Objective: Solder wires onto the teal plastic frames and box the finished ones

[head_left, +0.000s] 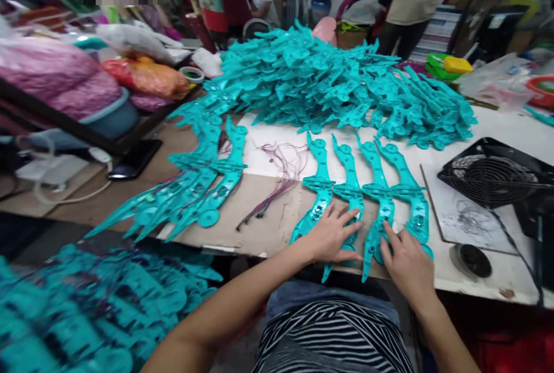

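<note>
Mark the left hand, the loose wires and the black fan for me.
Left hand (331,237): head view, back of hand.
Loose wires (277,191): head view, gathered strands.
Black fan (491,178): head view, round grille.

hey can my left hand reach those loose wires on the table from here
Probably yes: the wires lie uncovered, with only the row's leftmost teal piece between, low enough for your left hand to pass over.

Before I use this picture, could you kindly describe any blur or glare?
Head view: the lower-left teal pile and pink bag look smeared; head view: the row of four teal parts near the left hand and right hand is clearer, with bright glints.
</note>
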Available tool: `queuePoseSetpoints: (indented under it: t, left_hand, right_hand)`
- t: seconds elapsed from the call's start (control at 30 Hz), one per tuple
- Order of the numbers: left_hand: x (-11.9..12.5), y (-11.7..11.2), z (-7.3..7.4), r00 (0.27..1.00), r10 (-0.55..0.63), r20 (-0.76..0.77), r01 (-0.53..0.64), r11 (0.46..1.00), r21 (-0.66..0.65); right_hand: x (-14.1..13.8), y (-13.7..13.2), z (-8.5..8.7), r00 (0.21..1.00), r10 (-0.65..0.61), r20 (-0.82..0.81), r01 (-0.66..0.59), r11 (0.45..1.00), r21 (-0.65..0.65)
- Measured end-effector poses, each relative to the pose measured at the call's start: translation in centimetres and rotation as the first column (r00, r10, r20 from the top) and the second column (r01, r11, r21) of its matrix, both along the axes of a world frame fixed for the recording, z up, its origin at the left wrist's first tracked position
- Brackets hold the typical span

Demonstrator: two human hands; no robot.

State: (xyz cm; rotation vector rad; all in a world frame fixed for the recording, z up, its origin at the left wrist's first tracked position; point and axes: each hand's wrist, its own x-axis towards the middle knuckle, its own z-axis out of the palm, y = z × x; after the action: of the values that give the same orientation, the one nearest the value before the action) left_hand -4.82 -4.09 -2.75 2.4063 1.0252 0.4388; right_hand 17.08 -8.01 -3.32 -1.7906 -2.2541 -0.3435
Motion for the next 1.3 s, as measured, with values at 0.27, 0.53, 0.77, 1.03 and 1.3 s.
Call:
queuePoseSetpoints:
  t: [0.27,0.53,0.77,1.03,1.3]
  left_hand:
    - [-11.3,-0.9,0.9,0.544,0.839,-0.012,-0.830,0.540,0.136]
    - [-18.1,-1.9,-0.4,0.496,0.863,-0.093,-0.851,0.463,-0.247]
    - [-18.1,-2.2,1.2,0.356,0.922,0.154,-0.511,0.330,-0.794]
    - [-19.3,-2.3,1.1,0.223,0.953,0.206,-0.359,0.276,-0.892]
    - [-19.3,-2.5,0.4,0.286,0.950,-0.127,-0.944,0.256,-0.209]
  right_hand:
    - [0.4,3.7,2.1,0.960,0.280,-0.024,-0.274,0.952,0.140]
    - [-14.9,11.5,2.7,0.643,0.761,-0.092,-0.766,0.633,-0.113]
    - [-25.0,13.2,0.4,0.404,0.907,-0.121,-0.910,0.384,-0.155]
    - [-23.0,13.7,-0.5,0.270,0.871,-0.411,-0.941,0.329,0.079]
    - [-22.1,16.9,2.4,0.013,0.140,-0.990,-0.591,0.800,0.105]
